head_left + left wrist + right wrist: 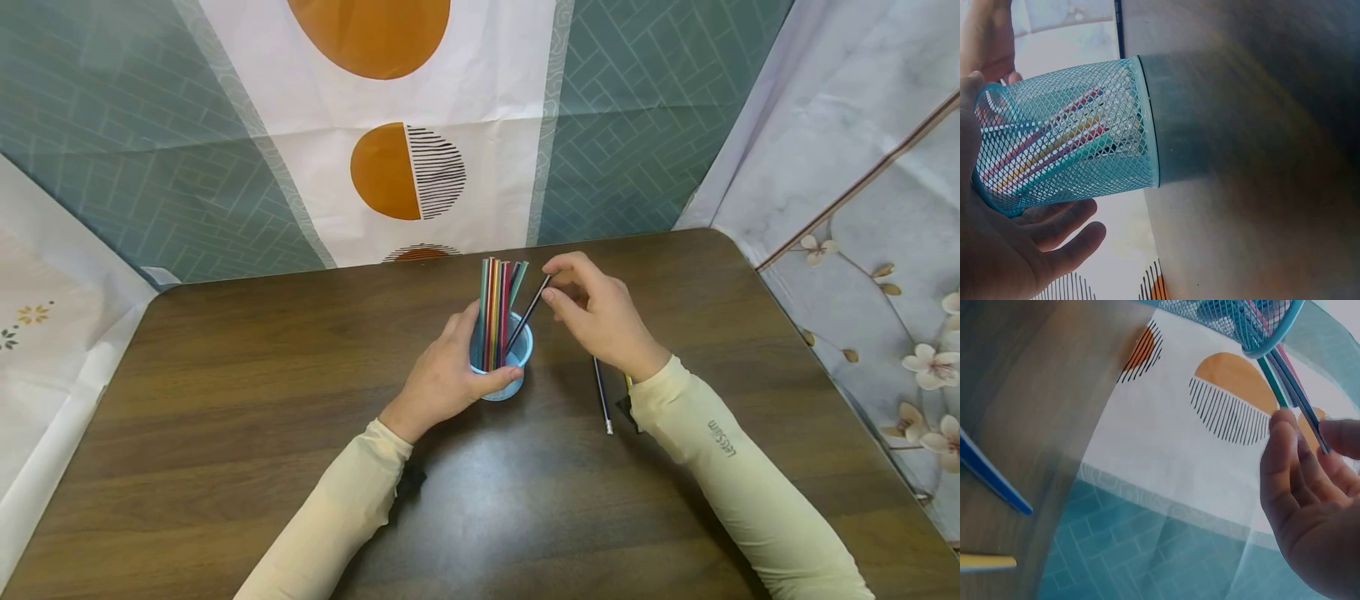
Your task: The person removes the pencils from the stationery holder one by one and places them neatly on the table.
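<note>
Inside blue mesh cup (1085, 169) stands bundle of coloured pencils (495, 312), apparently done. Left hand (446, 375) curls round cup; right hand (596, 312), just beside cup, pinches dark pencil (528, 314) slanting into it. Right of cup, blue pencil (994, 476) and yellow pencil (988, 562) lie, likely remaining.

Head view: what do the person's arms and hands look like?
The left sleeve and right sleeve are pale yellow and close-fitting; the right one carries dark lettering. The left hand and right hand wear no gloves. A small black piece shows beside each sleeve.

Dark pencil (531, 311) aslant in blue mesh cup (1066, 137)
</note>
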A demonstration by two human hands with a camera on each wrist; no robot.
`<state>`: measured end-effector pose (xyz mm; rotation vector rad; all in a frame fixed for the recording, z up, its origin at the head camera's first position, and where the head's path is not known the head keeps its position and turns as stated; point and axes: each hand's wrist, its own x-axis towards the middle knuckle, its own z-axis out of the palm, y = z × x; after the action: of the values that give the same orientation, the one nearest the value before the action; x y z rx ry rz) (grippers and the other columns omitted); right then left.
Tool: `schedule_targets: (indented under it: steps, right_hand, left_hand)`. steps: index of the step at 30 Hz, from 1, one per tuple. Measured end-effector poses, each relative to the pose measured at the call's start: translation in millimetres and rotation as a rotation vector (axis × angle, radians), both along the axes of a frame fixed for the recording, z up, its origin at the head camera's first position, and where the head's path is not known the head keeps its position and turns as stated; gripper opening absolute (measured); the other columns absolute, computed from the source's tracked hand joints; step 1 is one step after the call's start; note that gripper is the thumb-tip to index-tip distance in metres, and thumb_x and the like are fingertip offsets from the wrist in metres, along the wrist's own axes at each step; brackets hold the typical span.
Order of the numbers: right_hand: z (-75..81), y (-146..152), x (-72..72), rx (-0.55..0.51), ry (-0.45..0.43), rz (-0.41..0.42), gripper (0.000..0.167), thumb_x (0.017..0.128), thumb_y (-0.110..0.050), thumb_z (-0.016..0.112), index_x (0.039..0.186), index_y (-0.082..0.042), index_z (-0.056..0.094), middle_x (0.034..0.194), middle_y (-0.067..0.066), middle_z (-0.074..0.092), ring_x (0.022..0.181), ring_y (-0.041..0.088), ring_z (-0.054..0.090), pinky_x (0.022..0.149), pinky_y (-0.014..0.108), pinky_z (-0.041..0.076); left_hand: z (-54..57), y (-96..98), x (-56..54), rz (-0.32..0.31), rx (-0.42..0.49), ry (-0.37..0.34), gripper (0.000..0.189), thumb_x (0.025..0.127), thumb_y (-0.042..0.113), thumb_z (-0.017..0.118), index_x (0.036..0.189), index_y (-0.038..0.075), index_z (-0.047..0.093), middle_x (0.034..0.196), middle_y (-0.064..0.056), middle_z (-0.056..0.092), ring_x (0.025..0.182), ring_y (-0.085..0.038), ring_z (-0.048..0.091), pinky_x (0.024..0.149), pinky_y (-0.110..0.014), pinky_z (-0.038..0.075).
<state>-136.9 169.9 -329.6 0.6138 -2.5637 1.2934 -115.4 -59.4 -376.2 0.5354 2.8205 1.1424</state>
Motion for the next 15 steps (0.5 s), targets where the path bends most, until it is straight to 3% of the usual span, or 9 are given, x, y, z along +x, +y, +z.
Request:
schedule_targets:
  steps: [9, 15]
  right_hand:
    - [11.2, 0.6, 2.7, -0.299, -0.092, 0.067, 0.015, 0.091, -0.009, 0.063, 0.102, -0.005, 0.053, 0.096, 0.011, 0.070, 0.069, 0.023, 0.063, 0.062, 0.030, 0.054]
    - [23.8, 12.8, 7.6, -0.414, -0.001, 0.037, 0.017, 0.089, 0.003, 0.061, 0.103, 0.004, 0.052, 0.092, 0.015, 0.070, 0.066, 0.023, 0.064, 0.060, 0.027, 0.054]
  left_hand:
    - [0.8, -0.8, -0.5, 0.010, 0.003, -0.004, 0.105, 0.066, 0.081, 0.058, 0.151, 0.033, 0.017, 0.130, -0.002, 0.045, 0.095, -0.019, 0.059, 0.083, -0.041, 0.050]
    - [0.4, 0.7, 0.6, 0.005, -0.010, -0.016, 0.106, 0.066, 0.081, 0.059, 0.151, 0.033, 0.016, 0.130, -0.002, 0.045, 0.093, -0.019, 0.060, 0.081, -0.040, 0.051]
